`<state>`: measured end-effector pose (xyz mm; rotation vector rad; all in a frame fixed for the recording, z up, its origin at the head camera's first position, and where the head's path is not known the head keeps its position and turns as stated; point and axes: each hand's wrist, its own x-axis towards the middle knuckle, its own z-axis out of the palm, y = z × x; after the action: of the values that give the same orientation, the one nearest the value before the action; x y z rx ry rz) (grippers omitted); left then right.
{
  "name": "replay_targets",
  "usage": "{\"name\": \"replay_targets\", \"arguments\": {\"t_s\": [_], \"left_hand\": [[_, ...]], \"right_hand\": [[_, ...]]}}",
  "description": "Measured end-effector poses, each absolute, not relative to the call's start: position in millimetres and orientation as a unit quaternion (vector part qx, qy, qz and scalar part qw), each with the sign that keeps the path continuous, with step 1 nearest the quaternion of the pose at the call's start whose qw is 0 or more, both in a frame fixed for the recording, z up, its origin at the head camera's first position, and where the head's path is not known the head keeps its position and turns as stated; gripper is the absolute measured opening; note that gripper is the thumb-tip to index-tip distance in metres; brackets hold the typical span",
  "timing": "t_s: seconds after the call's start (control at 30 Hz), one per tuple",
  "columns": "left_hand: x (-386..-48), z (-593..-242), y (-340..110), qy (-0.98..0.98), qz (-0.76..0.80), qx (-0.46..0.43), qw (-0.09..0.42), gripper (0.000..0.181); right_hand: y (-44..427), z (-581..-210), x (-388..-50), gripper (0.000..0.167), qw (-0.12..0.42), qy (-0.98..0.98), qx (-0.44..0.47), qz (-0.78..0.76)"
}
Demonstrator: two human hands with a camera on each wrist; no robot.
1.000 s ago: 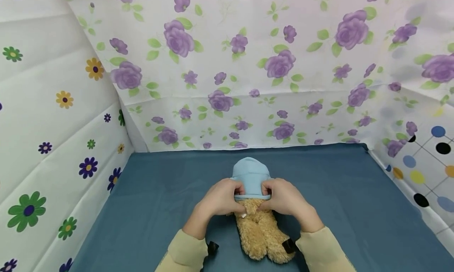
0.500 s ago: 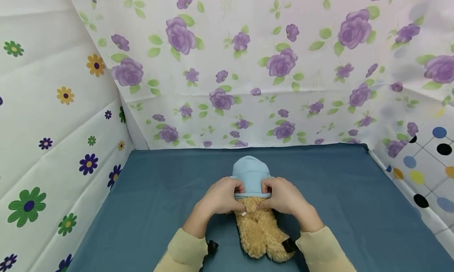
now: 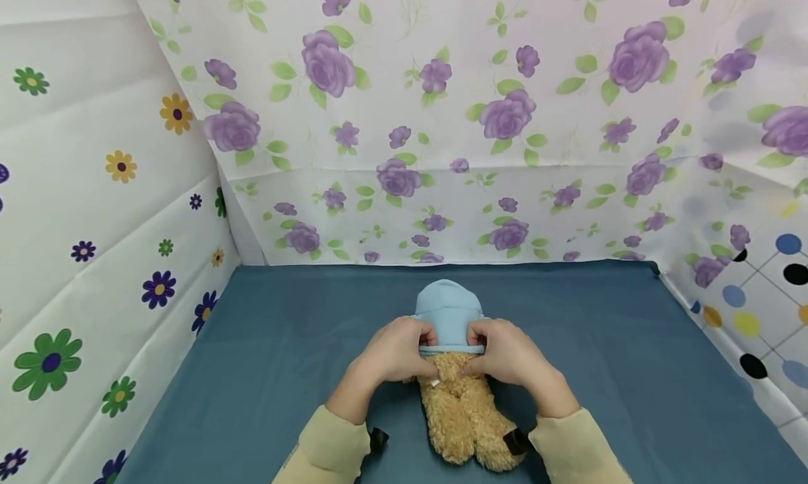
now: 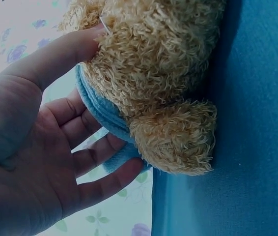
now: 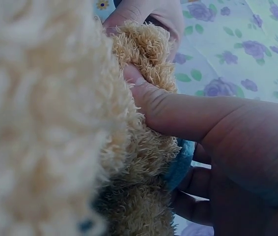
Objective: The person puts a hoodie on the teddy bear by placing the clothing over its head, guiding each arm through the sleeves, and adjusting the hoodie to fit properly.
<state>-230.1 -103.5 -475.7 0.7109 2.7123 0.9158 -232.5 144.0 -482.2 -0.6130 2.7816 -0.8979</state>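
A curly tan plush toy [image 3: 449, 414] lies near the middle of the table, its two legs towards me. Light blue cloth [image 3: 447, 312] with a rolled edge covers its far part; whether this is a hat or a garment is unclear. My left hand [image 3: 394, 351] grips its left side, and my right hand [image 3: 508, 351] grips the right side. Both thumbs press into the fur, while the other fingers curl over the blue cloth. In the left wrist view, the left fingers [image 4: 112, 182] reach round the blue edge. The right thumb [image 5: 163, 105] sinks into the fur in the right wrist view.
A dark blue-green cloth [image 3: 303, 344] covers the table. Behind it hangs a white sheet with purple roses [image 3: 398, 177]. Sheets with flowers [image 3: 47, 361] and coloured dots [image 3: 748, 323] stand along the left and right sides. Black straps [image 3: 379, 440] show by the wrists.
The head view has shifted very slightly. Both hands keep the same hold on the plush toy, which stays in place.
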Motion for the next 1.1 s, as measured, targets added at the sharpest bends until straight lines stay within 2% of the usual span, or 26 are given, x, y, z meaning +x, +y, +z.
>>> {"name": "replay_targets", "arguments": {"t_s": [0.7, 1.1], "left_hand": [[-227.3, -477.5, -101.2, 0.913, 0.317, 0.244, 0.080, 0.033], [-228.5, -474.6, -100.9, 0.917, 0.307, 0.239, 0.088, 0.034]], "right_hand": [[147.1, -487.7, -231.8, 0.054, 0.078, 0.923, -0.210, -0.312], [147.1, -487.6, -232.7, 0.051, 0.081, 0.922, -0.209, -0.316]]}}
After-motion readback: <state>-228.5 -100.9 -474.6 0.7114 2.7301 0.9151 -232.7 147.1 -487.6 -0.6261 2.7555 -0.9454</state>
